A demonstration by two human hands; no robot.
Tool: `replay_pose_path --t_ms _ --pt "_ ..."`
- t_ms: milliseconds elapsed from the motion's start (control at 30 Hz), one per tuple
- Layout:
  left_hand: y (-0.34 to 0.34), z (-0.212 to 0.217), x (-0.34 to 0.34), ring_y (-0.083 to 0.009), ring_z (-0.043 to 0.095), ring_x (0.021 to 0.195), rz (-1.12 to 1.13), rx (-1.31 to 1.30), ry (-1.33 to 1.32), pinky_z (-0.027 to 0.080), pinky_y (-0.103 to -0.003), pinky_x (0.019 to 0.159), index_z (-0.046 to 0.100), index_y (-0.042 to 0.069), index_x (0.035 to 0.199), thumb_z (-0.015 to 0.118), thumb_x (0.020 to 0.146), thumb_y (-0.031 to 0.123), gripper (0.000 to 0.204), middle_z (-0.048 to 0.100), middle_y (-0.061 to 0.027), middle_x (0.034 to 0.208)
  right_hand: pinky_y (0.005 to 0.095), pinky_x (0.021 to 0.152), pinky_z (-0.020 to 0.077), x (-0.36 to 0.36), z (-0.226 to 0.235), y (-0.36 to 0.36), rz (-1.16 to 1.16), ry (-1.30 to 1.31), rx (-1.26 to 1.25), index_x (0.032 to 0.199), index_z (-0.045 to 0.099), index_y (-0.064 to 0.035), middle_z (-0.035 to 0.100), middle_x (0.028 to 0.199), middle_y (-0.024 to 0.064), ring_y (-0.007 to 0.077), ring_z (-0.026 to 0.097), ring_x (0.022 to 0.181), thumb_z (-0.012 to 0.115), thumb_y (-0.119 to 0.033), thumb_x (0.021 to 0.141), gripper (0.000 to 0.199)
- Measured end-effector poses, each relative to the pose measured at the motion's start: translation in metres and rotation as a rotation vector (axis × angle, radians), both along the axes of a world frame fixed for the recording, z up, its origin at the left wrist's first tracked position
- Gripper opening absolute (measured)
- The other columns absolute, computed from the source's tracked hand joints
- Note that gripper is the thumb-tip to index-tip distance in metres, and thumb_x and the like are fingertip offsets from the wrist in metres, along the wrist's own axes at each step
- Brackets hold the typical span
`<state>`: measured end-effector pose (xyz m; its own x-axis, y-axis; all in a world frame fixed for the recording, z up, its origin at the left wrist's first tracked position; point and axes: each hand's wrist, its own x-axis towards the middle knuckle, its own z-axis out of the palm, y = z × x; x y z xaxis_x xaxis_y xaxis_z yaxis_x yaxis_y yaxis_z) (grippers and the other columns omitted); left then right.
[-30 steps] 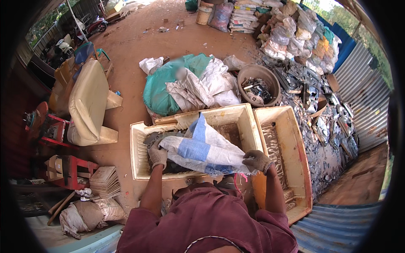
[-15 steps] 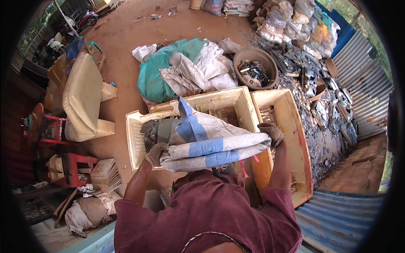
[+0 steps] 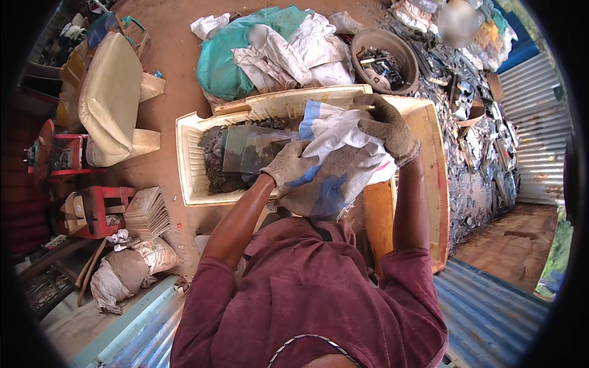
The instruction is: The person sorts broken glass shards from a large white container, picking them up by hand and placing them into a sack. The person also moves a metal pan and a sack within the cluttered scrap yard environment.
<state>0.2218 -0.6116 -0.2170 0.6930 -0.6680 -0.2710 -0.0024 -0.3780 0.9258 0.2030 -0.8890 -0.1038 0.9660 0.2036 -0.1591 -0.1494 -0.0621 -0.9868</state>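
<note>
Hands: gloved left hand (image 3: 288,167) and right hand (image 3: 385,124) both clamped on white-and-blue sack (image 3: 334,161), lifted over cream tub (image 3: 190,161).
Tub: dark scrap sheets (image 3: 242,150).
Beyond: round basin (image 3: 385,58), teal tarp (image 3: 224,61).

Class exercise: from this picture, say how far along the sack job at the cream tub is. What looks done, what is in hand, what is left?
Done: dark flat scrap pieces already lie in the cream tub. In hand: the gloved left hand and right hand grip a white and blue woven sack lifted over the tub's right end. Left: the sack looks bulky, so probably not empty, and more sacks are heaped beyond the tub.
</note>
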Motion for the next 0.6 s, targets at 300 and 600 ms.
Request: replay_pose_path --t_ms 300,600 --pt "-0.011 -0.045 -0.002 -0.0188 0.069 0.104 0.687 -0.642 0.623 0.058 -0.032 0.088 0.061 -0.004 0.131 0.059 0.099 0.012 0.036 0.070 -0.0116 0.117 0.0379 0.118 0.0393 -0.110 -0.075 0.014 -0.737 0.074 -0.486 0.157 0.026 0.0067 0.034 0.160 0.0237 0.0317 0.036 0.149 0.095 -0.030 0.070 0.117" --pt "0.046 -0.071 0.012 -0.0215 0.066 0.106 0.000 0.085 0.541 0.054 -0.034 0.091 0.063 -0.004 0.133 0.075 0.088 0.025 0.055 0.072 -0.0115 0.114 0.0361 0.089 0.0580 -0.116 -0.207 -0.071 -1.401 0.229 0.374 0.122 0.066 -0.0001 0.074 0.113 0.0126 0.0250 0.073 0.096 0.066 -0.008 0.093 0.030"
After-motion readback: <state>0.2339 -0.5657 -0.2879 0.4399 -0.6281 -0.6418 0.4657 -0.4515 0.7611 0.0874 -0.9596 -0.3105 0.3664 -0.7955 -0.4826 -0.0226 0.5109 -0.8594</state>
